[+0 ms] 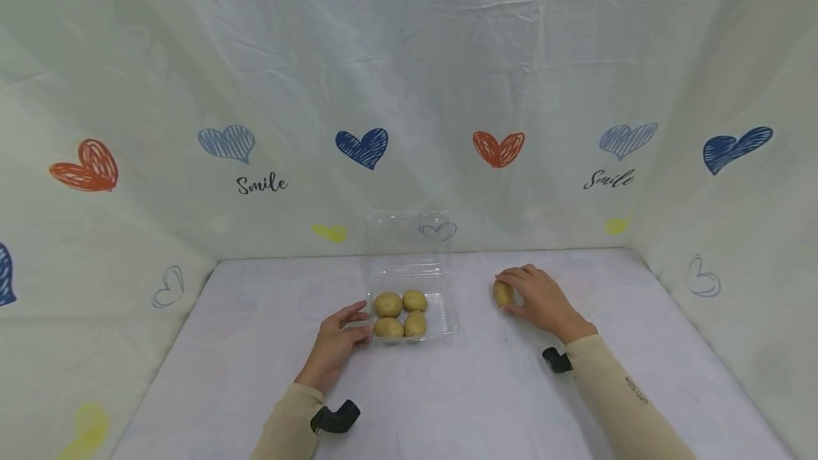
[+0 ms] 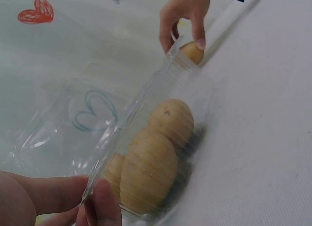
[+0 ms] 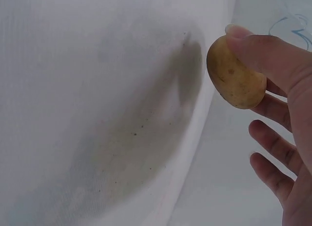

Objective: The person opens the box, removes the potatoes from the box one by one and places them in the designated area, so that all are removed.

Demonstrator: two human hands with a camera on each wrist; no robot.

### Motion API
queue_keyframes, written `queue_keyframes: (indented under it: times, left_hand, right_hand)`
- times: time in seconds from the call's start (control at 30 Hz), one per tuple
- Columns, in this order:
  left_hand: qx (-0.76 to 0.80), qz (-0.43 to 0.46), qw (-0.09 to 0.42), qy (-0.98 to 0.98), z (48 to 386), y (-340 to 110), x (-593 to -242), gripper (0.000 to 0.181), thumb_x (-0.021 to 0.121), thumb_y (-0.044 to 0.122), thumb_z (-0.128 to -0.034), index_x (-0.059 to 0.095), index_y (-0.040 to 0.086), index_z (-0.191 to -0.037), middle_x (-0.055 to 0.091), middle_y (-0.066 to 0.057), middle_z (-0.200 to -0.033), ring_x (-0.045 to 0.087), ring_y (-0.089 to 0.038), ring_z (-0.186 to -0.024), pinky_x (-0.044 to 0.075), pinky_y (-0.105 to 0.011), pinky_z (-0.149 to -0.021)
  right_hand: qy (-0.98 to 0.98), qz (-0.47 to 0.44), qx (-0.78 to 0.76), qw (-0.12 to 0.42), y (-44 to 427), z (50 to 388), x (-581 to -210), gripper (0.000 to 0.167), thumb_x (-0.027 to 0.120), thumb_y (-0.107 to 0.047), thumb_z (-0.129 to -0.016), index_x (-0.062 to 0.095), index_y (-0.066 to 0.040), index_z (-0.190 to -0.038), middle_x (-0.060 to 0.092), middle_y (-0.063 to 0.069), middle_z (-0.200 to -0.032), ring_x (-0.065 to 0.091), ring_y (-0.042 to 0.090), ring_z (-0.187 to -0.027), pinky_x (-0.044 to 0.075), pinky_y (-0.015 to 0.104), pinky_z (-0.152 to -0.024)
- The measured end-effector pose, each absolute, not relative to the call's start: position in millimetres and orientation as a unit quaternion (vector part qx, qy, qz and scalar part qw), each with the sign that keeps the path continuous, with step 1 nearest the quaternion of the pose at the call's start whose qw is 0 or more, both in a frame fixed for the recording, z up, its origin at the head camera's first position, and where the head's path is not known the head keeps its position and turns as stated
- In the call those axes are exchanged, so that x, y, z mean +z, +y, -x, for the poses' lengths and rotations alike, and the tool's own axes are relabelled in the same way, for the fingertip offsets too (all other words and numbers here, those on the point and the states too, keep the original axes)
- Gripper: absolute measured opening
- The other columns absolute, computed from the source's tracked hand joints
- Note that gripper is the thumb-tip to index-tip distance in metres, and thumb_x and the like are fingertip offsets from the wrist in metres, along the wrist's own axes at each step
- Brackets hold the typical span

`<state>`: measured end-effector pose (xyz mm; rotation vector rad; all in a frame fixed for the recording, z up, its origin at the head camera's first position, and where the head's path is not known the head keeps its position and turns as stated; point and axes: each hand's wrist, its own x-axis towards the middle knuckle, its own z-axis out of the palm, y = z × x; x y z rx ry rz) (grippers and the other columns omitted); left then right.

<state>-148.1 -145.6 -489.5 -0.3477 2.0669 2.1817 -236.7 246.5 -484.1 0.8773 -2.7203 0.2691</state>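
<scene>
A clear plastic box [image 1: 441, 314] with its lid [image 1: 407, 243] raised at the back holds several potatoes [image 1: 388, 304], grouped on its left side. My left hand [image 1: 335, 343] is at the box's left edge; in the left wrist view its thumb and fingers [image 2: 105, 201] pinch the clear rim. To the right of the box, my right hand [image 1: 540, 300] grips a single potato [image 1: 503, 293] between thumb and fingers. The right wrist view shows that potato [image 3: 234, 75] held above the white surface, with the other fingers spread away from it.
The white-covered table [image 1: 447, 403] meets a pale curtain [image 1: 409, 91] printed with hearts and "Smile" at the back and sides. A black strap piece [image 1: 337, 417] is at the left wrist, and another [image 1: 557, 360] is at the right wrist.
</scene>
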Motion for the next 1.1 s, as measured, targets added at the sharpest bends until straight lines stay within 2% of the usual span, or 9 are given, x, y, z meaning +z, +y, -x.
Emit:
queue_keyframes:
  times: [0.6, 0.73, 0.93, 1.1]
  left_hand:
    - [0.718, 0.118, 0.062, 0.683, 149.0, -144.3, -487.6, 0.056, 0.065, -0.014, -0.0938, 0.052, -0.01, -0.148, 0.059, -0.025, -0.128, 0.066, -0.016, -0.086, 0.06, -0.026, -0.078]
    - [0.718, 0.117, 0.062, 0.683, 148.7, -144.4, -487.9, 0.056, 0.064, -0.014, -0.0937, 0.052, -0.01, -0.148, 0.059, -0.025, -0.127, 0.066, -0.016, -0.085, 0.06, -0.025, -0.077]
    - [0.715, 0.118, 0.062, 0.686, 148.4, -144.8, -487.6, 0.056, 0.065, -0.013, -0.0945, 0.052, -0.01, -0.149, 0.059, -0.025, -0.128, 0.066, -0.016, -0.086, 0.059, -0.026, -0.078]
    - [0.716, 0.118, 0.064, 0.685, 148.3, -144.9, -487.8, 0.056, 0.065, -0.013, -0.0948, 0.051, -0.009, -0.149, 0.058, -0.025, -0.129, 0.066, -0.016, -0.087, 0.059, -0.026, -0.078]
  right_hand:
    - [-0.947, -0.28, 0.12, 0.1, 248.8, 236.2, -486.3, 0.063, 0.095, -0.013, -0.077, 0.068, 0.003, -0.132, 0.07, 0.018, -0.131, 0.063, 0.039, -0.117, 0.056, 0.056, -0.099]
    - [-0.948, -0.28, 0.122, 0.092, 247.0, 234.1, -483.9, 0.063, 0.095, -0.014, -0.078, 0.068, 0.003, -0.133, 0.069, 0.02, -0.132, 0.063, 0.041, -0.117, 0.055, 0.058, -0.098]
    - [-0.954, -0.268, 0.117, 0.072, 247.0, 232.5, -481.6, 0.064, 0.093, -0.016, -0.081, 0.066, 0.003, -0.136, 0.067, 0.021, -0.136, 0.061, 0.042, -0.122, 0.052, 0.06, -0.103]
    - [-0.953, -0.267, 0.118, 0.082, 244.8, 231.1, -479.1, 0.063, 0.093, -0.014, -0.08, 0.067, 0.002, -0.135, 0.067, 0.02, -0.136, 0.061, 0.042, -0.121, 0.053, 0.06, -0.101]
